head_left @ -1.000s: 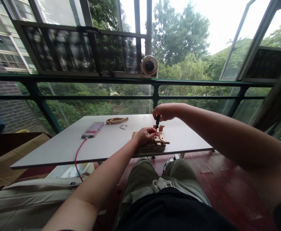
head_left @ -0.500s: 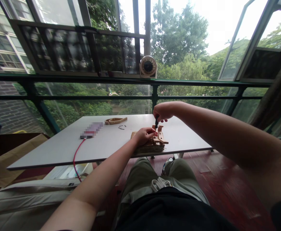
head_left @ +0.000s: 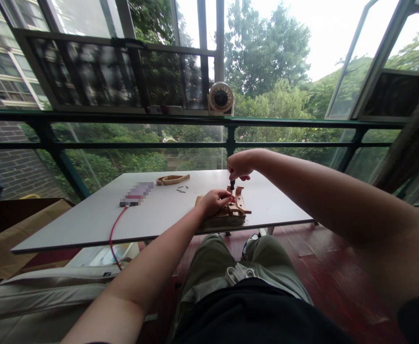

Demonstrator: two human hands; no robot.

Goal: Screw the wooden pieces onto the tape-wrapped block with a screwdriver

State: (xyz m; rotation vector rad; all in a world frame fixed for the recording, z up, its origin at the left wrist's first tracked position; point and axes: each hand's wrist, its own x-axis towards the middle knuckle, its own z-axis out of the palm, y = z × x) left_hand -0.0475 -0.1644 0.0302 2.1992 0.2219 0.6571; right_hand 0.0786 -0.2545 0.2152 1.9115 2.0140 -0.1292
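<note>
A small wooden assembly [head_left: 236, 209] of light brown pieces sits near the front edge of the white table [head_left: 87, 220]. My left hand [head_left: 213, 201] is closed on it and holds it down. My right hand [head_left: 240, 166] is closed round the top of a black screwdriver [head_left: 232, 184] that stands upright, tip down on the wooden assembly, just right of my left fingers.
A curved wooden part [head_left: 172, 179] and several small screws [head_left: 181, 189] lie further back on the table. A blurred flat device [head_left: 136, 193] with a red cable [head_left: 113, 239] lies left. A small fan [head_left: 220, 98] sits on the railing. Cardboard [head_left: 12, 239] lies at left.
My right hand has risen slightly on the screwdriver and turned a little. My left hand and the wooden assembly have stayed in place.
</note>
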